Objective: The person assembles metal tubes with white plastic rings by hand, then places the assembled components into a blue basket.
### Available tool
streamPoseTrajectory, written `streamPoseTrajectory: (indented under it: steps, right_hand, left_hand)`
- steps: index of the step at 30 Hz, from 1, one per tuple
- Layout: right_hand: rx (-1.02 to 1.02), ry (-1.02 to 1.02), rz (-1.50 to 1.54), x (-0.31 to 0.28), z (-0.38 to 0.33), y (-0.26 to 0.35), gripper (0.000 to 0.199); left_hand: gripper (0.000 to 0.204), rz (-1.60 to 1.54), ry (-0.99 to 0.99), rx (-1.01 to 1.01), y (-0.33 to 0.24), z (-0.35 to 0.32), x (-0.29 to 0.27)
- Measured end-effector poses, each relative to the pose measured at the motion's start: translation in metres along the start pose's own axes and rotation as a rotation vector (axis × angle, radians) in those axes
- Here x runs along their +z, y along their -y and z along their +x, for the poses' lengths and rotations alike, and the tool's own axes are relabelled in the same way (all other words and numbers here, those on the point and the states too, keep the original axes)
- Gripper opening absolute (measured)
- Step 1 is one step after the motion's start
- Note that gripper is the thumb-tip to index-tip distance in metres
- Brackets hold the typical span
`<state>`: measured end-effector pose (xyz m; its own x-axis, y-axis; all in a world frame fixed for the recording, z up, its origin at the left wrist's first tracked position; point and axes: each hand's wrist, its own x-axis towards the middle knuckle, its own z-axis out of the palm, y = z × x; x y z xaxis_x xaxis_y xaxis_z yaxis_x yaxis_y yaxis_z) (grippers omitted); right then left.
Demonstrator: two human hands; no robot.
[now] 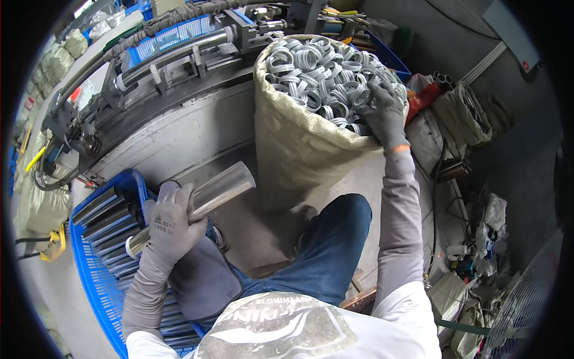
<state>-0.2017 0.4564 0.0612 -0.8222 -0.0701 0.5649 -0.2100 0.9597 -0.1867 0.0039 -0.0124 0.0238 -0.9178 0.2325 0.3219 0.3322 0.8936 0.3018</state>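
My left hand (173,224), in a grey glove, is wrapped round a shiny metal tube (224,188), which tilts up to the right. A pale ring (130,246) sits at the tube's lower end. My right hand (385,113), also gloved in grey, reaches over the right rim of a large cream woven sack (299,143). Its fingers are bent and apart, touching the heap of grey ribbed rings (311,72) that fills the sack. No ring shows clearly held in it. Below my left hand, a blue plastic basket (84,263) holds several similar tubes (113,230).
A long machine bench with a metal shaft (179,54) runs along the far left, beside the sack. Folded sacks (466,113) and a red bag (423,102) lie right of it. A mesh guard (526,305) stands at the lower right. A dark pad (206,284) covers my left thigh.
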Motion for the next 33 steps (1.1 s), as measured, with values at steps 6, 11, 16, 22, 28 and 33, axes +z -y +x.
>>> streamPoseTrajectory:
  steps: [6,11,16,22,28,33]
  right_hand:
    - [0.170,0.077,1.129,-0.033,-0.045,0.077,0.075]
    - [0.023,0.228,1.246,-0.027,-0.078,0.121,0.084]
    - [0.302,0.519,1.455,0.007,-0.106,0.153,0.078]
    - [0.364,0.596,1.526,0.054,-0.139,0.195,0.068]
    - [0.199,0.838,1.471,0.049,-0.131,0.200,0.058]
    - [0.238,0.532,1.456,0.083,-0.149,0.222,0.047]
  left_hand:
    - [0.066,0.009,-0.014,-0.025,0.010,-0.009,0.009]
    - [0.061,0.020,-0.004,0.015,0.006,-0.006,0.001]
    - [0.059,-0.094,0.033,-0.008,-0.001,-0.009,-0.001]
    - [0.055,-0.054,0.014,0.037,0.003,-0.011,0.007]
    - [0.056,-0.050,0.019,0.050,0.007,-0.013,0.011]
    - [0.051,0.009,0.069,0.010,0.005,-0.010,0.021]
